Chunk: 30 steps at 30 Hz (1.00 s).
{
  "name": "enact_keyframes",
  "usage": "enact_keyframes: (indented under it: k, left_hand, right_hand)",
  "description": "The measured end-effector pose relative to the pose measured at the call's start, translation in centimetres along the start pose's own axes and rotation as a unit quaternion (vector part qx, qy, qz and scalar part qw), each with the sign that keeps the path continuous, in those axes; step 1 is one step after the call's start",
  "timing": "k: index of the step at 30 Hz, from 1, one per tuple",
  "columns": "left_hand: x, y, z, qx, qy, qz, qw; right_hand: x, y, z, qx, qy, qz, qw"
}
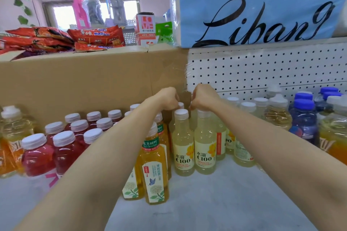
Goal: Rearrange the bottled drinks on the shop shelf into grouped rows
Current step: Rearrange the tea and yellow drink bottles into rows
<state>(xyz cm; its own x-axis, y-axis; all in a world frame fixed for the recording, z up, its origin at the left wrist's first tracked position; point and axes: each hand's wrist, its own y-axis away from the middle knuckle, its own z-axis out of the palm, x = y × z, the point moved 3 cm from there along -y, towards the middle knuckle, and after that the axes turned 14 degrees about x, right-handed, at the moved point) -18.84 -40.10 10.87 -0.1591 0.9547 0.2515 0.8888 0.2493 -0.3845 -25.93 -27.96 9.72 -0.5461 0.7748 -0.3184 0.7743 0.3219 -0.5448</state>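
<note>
Pale yellow C100 bottle capped by my right hand, fingers curled on it. Left hand curled over a rear bottle top (grip unclear), amber tea bottles below it.

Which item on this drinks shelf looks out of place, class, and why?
The large cardboard box stands at the back of the shelf behind the red drinks and fills the space where more rows could go. Its top is open, with red snack packets piled at its rim. No bottle looks tipped or spilled.
</note>
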Motion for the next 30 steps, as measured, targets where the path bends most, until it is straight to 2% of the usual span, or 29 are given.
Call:
enact_keyframes:
  k: [3, 6, 8, 11, 14, 16, 18, 21, 23, 25, 30]
  left_hand:
    - [0.6, 0.4, -0.8, 0.000, -0.028, 0.005, 1.000]
    - [2.4, 2.1, -2.8, 0.075, -0.037, 0.047, 0.995]
    - [3.3, 3.9, -3.3, 0.048, -0.048, 0.082, 0.994]
    - [3.3, 6.0, -2.3, -0.023, -0.115, 0.082, 0.990]
    - [3.2, 6.3, -1.8, 0.008, -0.125, 0.072, 0.989]
    - [3.6, 6.2, -1.7, 0.000, -0.140, 0.070, 0.988]
    - [4.2, 5.8, -1.6, -0.005, -0.134, 0.070, 0.988]
    - [6.1, 5.3, -1.6, 0.057, -0.073, 0.084, 0.992]
    - [7.8, 5.0, -1.3, 0.095, -0.035, 0.094, 0.990]
    - [9.4, 4.7, -0.5, 0.100, -0.018, 0.096, 0.990]
    - [11.9, 2.7, 2.4, 0.080, -0.036, 0.086, 0.992]
  right_hand:
    - [-0.2, 0.5, -0.4, -0.016, 0.002, -0.027, 1.000]
    - [-0.1, 2.4, -3.3, 0.041, -0.057, -0.067, 0.995]
    - [0.2, 4.4, -5.1, 0.043, -0.089, -0.094, 0.991]
    - [0.9, 7.1, -5.1, -0.031, -0.059, -0.105, 0.992]
    - [1.6, 8.2, -4.8, -0.016, -0.081, -0.106, 0.991]
    - [2.6, 8.6, -5.9, 0.006, -0.108, -0.100, 0.989]
    - [4.6, 8.4, -7.5, 0.051, -0.072, -0.093, 0.992]
    - [7.9, 8.0, -9.1, 0.100, 0.064, -0.089, 0.989]
    - [9.2, 7.7, -8.8, 0.057, 0.143, -0.074, 0.985]
    - [9.7, 7.5, -8.2, 0.022, 0.183, -0.071, 0.980]
    - [10.5, 6.8, -7.0, 0.018, 0.168, -0.045, 0.985]
